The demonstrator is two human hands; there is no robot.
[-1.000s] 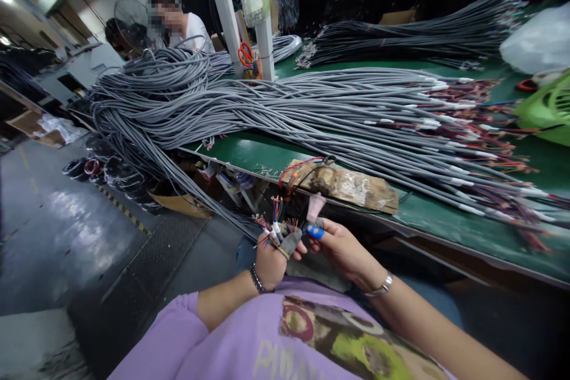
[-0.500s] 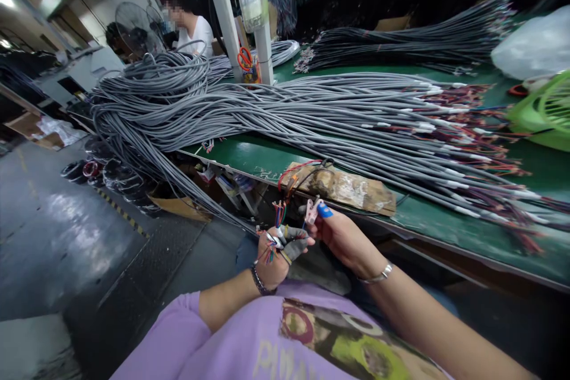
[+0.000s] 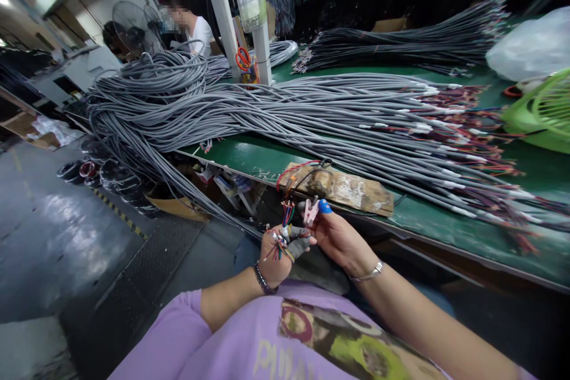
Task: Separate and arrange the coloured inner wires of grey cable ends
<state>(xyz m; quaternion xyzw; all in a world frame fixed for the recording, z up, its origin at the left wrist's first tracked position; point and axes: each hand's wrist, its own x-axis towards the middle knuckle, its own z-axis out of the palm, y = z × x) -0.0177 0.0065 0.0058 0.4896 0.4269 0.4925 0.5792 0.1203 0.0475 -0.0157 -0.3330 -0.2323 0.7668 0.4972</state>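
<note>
My left hand [image 3: 275,255], with grey finger covers, is closed on a small bunch of grey cable ends [image 3: 281,236] whose coloured wire tips fan out upward. My right hand [image 3: 335,235], wearing a blue fingertip cover, pinches a small pink clip [image 3: 311,211] just right of those wire tips. Red and black leads [image 3: 297,170] run from the clip area up to a taped brown board [image 3: 351,189] on the table edge. Both hands hover below the front edge of the green table [image 3: 249,157].
A huge pile of grey cables [image 3: 276,110] with stripped coloured ends covers the table; more bundles [image 3: 401,44] lie behind. A green basket [image 3: 541,110] and white bag [image 3: 529,47] sit at right. White posts [image 3: 222,12] with orange scissors [image 3: 244,58] stand behind. Another person [image 3: 191,24] works far left.
My right hand has moved up and slightly right, lifting the pink clip toward the wire tips. The left hand has kept its hold on the cable ends and shifted a little.
</note>
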